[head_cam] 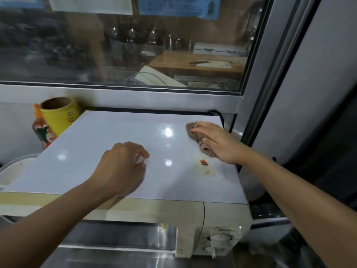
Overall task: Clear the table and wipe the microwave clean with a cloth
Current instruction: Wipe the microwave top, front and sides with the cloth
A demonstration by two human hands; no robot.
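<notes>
While right hand [218,142] presses 1 cloth [195,136] | 1 microwave [116,151] | 2 dials [218,242]

The microwave [123,161] stands in front of me on the worktop [135,258], its back towards the window [119,45]. My right hand [218,142] lies on the cloth [195,136] at the far right of its top; my left hand [123,163] rests near the middle. A sticker [203,163] sits between them, nearer my right hand. Left of the microwave stand a bottle [41,128] and a roll [59,115], with a bowl [11,171] in front of them.
</notes>
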